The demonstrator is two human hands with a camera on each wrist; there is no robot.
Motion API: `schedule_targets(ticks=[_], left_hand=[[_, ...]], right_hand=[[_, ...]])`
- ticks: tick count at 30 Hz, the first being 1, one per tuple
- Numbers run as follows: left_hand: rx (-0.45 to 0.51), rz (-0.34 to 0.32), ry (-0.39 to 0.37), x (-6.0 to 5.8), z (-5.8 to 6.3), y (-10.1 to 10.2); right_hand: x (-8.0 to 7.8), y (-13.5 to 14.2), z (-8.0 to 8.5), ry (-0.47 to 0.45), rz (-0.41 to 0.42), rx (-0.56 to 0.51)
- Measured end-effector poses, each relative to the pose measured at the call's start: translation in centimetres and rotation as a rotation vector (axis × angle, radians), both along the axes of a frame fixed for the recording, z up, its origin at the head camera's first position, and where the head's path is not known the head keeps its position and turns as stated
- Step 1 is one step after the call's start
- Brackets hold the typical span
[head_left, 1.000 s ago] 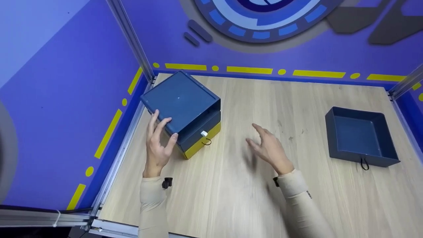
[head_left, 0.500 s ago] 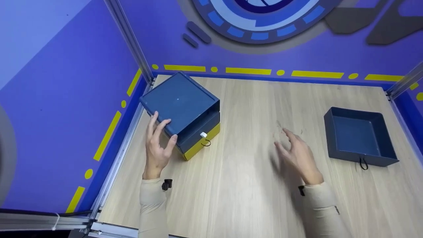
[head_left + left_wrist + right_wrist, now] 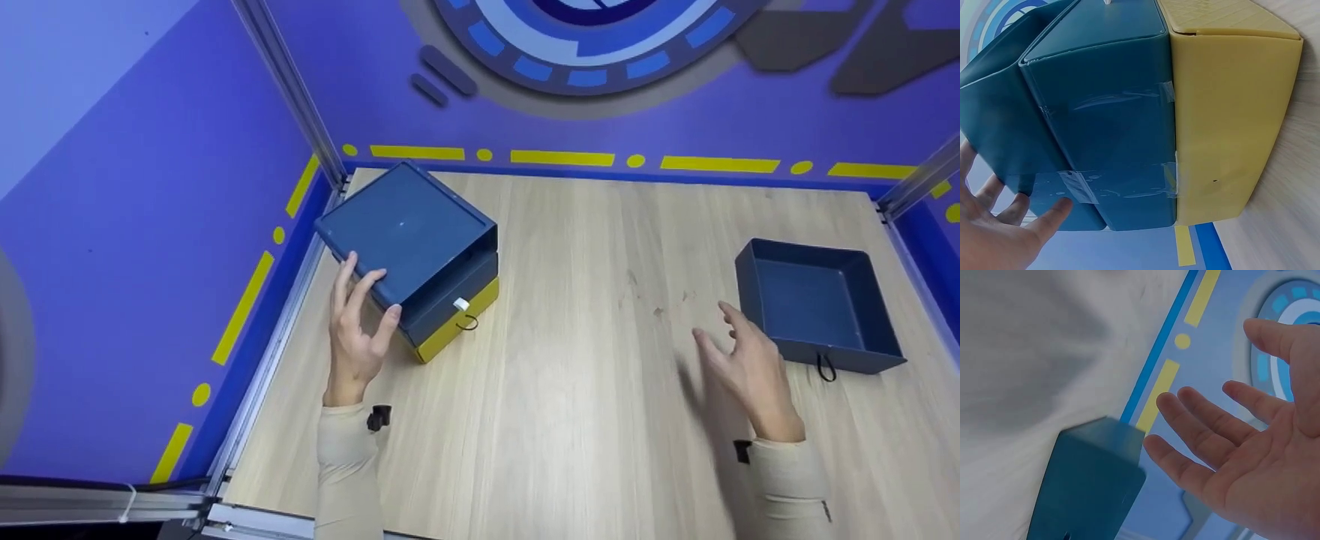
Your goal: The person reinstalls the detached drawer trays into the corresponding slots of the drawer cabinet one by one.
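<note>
A stacked drawer box stands at the left of the table, with a dark blue top casing [image 3: 405, 229] whose front slot gapes empty. Beneath it sit a blue drawer with a white tab [image 3: 461, 304] and a yellow tier [image 3: 1235, 124] with a black loop. My left hand [image 3: 355, 337] rests spread fingers on the top casing's near-left edge. In the left wrist view, clear tape runs across the tiers' side. On the right lies a loose, empty dark blue drawer [image 3: 814, 300] with a black pull loop. My right hand [image 3: 754, 367], fingers spread and holding nothing, overlaps its near-left corner in the head view.
The pale wooden table [image 3: 570, 360] spans between the box and the loose drawer. Purple walls [image 3: 570, 127] with yellow dashes close off the back and sides. Metal frame rails [image 3: 289, 97] run up the corners.
My right hand has moved rightward across the table, from near the middle to beside the loose drawer. The left hand, the stacked box and the loose drawer stay in place.
</note>
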State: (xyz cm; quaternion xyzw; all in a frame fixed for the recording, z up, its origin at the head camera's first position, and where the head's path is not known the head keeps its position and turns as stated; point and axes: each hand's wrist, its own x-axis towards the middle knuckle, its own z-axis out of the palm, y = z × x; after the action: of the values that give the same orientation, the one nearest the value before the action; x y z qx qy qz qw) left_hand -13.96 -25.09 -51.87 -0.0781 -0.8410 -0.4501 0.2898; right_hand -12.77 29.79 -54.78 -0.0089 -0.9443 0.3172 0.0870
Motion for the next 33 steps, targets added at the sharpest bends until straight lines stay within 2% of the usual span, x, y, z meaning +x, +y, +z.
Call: schedule_targets(ticks=[6, 14, 20, 26, 30, 33], left_hand=[[-0.012, 0.004, 0.009, 0.0, -0.1, -0.1], [-0.010, 0.009, 0.007, 0.1, -0.1, -0.1], [-0.016, 0.012, 0.012, 0.0, 0.1, -0.1], [-0.009, 0.011, -0.002, 0.1, 0.1, -0.2], [-0.007, 0.012, 0.000, 0.0, 0.0, -0.1], [-0.008, 0.010, -0.001, 0.0, -0.1, 0.0]], right_hand=[[1.3, 1.7, 0.1, -0.040, -0.045, -0.001], [2.4, 4.5, 0.0, -0.004, -0.163, 0.038], [3.0, 6.9, -0.7, -0.102, -0.270, 0.035], [2.6, 8.8, -2.2, -0.168, -0.310, 0.043], [2.4, 9.3, -3.1, -0.141, -0.355, 0.021], [2.3, 9.3, -3.7, -0.069, -0.383, -0.001]])
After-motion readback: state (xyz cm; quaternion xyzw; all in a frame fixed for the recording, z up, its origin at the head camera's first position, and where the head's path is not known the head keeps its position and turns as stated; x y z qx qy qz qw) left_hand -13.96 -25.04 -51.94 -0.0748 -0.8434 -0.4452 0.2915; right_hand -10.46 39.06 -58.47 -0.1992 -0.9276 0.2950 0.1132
